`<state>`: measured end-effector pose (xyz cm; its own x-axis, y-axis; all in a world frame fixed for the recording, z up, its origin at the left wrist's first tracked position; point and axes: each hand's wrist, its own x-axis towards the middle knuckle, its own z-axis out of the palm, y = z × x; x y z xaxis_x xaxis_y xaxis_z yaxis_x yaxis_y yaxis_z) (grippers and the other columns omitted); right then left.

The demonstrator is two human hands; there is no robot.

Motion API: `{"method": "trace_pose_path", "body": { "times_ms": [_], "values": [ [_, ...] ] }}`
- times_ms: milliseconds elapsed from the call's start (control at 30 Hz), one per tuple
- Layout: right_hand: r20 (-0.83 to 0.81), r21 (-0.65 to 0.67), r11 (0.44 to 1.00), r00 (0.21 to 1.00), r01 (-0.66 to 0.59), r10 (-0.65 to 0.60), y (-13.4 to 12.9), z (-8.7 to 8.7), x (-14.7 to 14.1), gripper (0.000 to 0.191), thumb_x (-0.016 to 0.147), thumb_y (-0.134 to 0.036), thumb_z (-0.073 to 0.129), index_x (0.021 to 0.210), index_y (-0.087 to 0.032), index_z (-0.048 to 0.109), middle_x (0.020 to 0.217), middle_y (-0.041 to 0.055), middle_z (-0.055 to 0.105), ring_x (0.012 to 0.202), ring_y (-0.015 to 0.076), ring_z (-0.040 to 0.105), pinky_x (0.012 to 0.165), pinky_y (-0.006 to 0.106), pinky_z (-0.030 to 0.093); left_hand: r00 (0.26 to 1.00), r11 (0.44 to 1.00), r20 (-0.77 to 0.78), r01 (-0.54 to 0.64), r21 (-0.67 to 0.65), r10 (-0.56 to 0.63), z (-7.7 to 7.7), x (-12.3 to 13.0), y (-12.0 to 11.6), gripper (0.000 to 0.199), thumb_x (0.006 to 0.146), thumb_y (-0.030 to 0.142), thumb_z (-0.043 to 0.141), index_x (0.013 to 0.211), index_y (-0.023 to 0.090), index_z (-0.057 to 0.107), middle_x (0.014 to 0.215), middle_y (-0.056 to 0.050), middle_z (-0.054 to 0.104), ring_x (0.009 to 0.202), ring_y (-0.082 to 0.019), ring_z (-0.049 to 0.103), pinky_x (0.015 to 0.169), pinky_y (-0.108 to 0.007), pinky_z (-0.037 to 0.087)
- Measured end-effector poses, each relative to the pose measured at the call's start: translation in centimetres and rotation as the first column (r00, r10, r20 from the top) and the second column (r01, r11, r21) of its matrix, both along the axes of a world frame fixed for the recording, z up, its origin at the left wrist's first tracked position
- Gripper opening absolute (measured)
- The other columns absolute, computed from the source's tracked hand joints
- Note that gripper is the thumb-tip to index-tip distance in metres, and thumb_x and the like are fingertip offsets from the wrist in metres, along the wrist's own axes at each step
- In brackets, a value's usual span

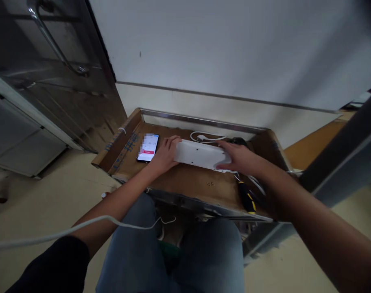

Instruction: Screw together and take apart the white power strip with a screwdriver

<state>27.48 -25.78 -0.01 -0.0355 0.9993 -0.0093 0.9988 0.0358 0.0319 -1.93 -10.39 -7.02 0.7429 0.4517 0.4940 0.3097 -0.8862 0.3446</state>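
A long white power strip [200, 155] lies across the cardboard-lined tray, with small dark screw holes on its upward face. My left hand [169, 152] grips its left end. Around the right end, my right hand [237, 156] has thumb and fingers on opposite edges. Behind the strip lies a white plug [201, 138] on a looped cord. Several small screws [210, 184] rest on the cardboard in front of it. A screwdriver [246, 198] with a black and yellow handle sits below my right hand, its tip pointing toward the strip.
A lit phone [148, 147] lies left of my left hand. The cardboard-lined tray [173, 179] has raised sides and stands against a white panel [222, 49]. A white cable [81, 224] crosses over my left forearm. At right is a grey post [341, 150].
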Motion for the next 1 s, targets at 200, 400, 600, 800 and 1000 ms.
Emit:
{"method": "trace_pose_path", "body": {
  "times_ms": [200, 400, 600, 800, 1000],
  "values": [
    [-0.001, -0.103, 0.992, 0.997, -0.075, 0.075, 3.0, -1.1, 1.0, 0.057, 0.099, -0.056, 0.062, 0.129, -0.008, 0.060, 0.112, 0.0083, 0.061, 0.095, 0.0036, 0.055, 0.090, 0.019, 0.054, 0.999, 1.000, 0.036, -0.009, 0.022, 0.008, 0.2, 1.0, 0.5, 0.087, 0.081, 0.022, 0.087, 0.151, 0.018, 0.036, 0.156, -0.022, 0.045, 0.147, -0.037, 0.045, 0.124, -0.058, 0.043],
    [0.104, 0.098, 0.986, 0.987, -0.132, 0.121, 1.9, -2.5, -0.5, 0.032, 0.098, -0.036, 0.058, 0.114, -0.008, 0.062, 0.119, 0.0126, 0.059, 0.110, 0.0174, 0.053, 0.097, 0.031, 0.046, 0.997, 0.989, 0.012, 0.080, -0.124, -0.079, 4.1, 2.4, 1.3, 0.057, 0.097, 0.057, 0.068, 0.139, 0.019, 0.056, 0.142, -0.017, 0.063, 0.135, -0.032, 0.060, 0.117, -0.050, 0.049],
    [0.179, 0.249, 0.931, 0.957, -0.269, 0.228, 1.1, -4.2, -1.5, 0.031, 0.093, -0.026, 0.059, 0.120, -0.011, 0.057, 0.123, 0.0119, 0.058, 0.110, 0.0208, 0.050, 0.098, 0.034, 0.044, 0.787, 0.927, -0.538, 0.111, -0.359, -0.302, 6.4, 4.8, 4.1, 0.105, 0.074, 0.068, 0.083, 0.158, 0.017, 0.046, 0.159, -0.019, 0.056, 0.146, -0.040, 0.053, 0.121, -0.051, 0.044],
    [0.129, 0.291, 0.892, 0.938, -0.347, 0.323, 0.6, -5.4, -1.8, 0.040, 0.091, -0.032, 0.062, 0.123, -0.011, 0.049, 0.146, 0.0120, 0.050, 0.129, 0.0232, 0.050, 0.105, 0.037, 0.048, 0.744, 0.938, -0.576, 0.222, -0.267, -0.340, 5.1, 5.4, 3.8, 0.105, 0.076, 0.059, 0.088, 0.160, 0.016, 0.042, 0.156, -0.020, 0.056, 0.143, -0.038, 0.053, 0.122, -0.050, 0.041],
    [0.005, 0.214, 0.946, 0.969, -0.244, 0.249, 1.5, -4.9, -2.2, 0.080, 0.097, -0.076, 0.051, 0.144, -0.011, 0.043, 0.146, 0.0159, 0.050, 0.129, 0.0228, 0.054, 0.105, 0.038, 0.053, 0.822, 0.958, -0.495, 0.269, -0.099, -0.282, 2.6, 4.8, 3.3, 0.104, 0.076, 0.064, 0.088, 0.159, 0.020, 0.042, 0.145, -0.019, 0.059, 0.133, -0.040, 0.056, 0.115, -0.053, 0.044]
  ]
}}
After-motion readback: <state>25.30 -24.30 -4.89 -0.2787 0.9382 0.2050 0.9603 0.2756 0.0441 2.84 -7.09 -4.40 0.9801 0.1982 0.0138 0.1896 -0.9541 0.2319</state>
